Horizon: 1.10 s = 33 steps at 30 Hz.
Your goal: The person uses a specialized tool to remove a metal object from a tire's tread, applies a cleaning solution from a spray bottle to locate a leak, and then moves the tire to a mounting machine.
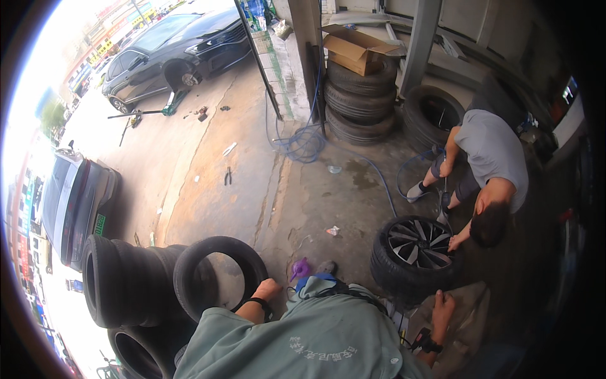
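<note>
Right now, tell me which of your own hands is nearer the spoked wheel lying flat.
Right. The right hand is close by, just below the spoked wheel in view; the left hand is well to its left, near an upright tyre.

Here on the floor (315,196), at its near left, lies a row of tyres (136,278); a single tyre (187,278) stands at the row's right end, with the left hand (267,289) just by its right edge. To the right, a wheel (413,252) lies flat — the right hand (443,306) is before its near edge, and a co-worker (495,151) bends at its right. Behind the wheel, toward the far edge, stands a pile of tyres (358,104) with a box (360,54) on top. A hose (303,148) lies before the pile. Farther left are pliers (228,177) and, behind them, a car (177,57).
</note>
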Each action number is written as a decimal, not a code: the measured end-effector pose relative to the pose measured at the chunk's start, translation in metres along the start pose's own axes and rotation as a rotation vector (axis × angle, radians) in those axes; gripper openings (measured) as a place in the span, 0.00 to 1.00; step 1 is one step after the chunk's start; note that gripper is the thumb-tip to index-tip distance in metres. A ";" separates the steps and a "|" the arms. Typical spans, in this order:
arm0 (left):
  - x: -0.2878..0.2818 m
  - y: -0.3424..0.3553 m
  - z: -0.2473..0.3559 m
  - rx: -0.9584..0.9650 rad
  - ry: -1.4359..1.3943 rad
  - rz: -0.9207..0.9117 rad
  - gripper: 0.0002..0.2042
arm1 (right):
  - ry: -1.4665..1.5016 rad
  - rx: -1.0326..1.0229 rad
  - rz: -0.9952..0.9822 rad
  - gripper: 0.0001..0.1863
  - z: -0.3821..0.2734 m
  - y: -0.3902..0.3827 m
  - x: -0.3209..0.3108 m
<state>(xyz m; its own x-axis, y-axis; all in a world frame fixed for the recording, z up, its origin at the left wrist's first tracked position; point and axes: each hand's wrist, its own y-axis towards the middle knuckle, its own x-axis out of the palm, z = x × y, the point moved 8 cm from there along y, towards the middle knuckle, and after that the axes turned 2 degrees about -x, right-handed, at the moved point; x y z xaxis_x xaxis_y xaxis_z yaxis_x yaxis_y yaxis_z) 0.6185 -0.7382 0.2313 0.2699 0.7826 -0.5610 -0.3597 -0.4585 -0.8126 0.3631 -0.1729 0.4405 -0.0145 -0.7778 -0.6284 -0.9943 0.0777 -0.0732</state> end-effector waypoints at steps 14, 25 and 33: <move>-0.017 0.061 0.031 0.328 0.180 0.103 0.14 | -0.009 0.132 0.125 0.18 -0.022 -0.016 -0.018; -0.006 0.093 0.050 0.537 0.399 -0.120 0.14 | -0.131 0.228 0.223 0.16 0.001 -0.063 -0.040; -0.013 0.140 0.049 0.364 0.676 0.025 0.14 | -0.071 0.197 0.323 0.12 0.006 -0.073 -0.036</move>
<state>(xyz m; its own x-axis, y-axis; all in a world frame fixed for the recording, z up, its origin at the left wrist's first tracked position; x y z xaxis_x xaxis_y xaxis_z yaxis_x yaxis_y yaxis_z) 0.5208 -0.7915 0.1323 0.7031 0.2924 -0.6481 -0.6128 -0.2130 -0.7609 0.4367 -0.1470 0.4636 -0.3099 -0.6491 -0.6947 -0.8999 0.4360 -0.0058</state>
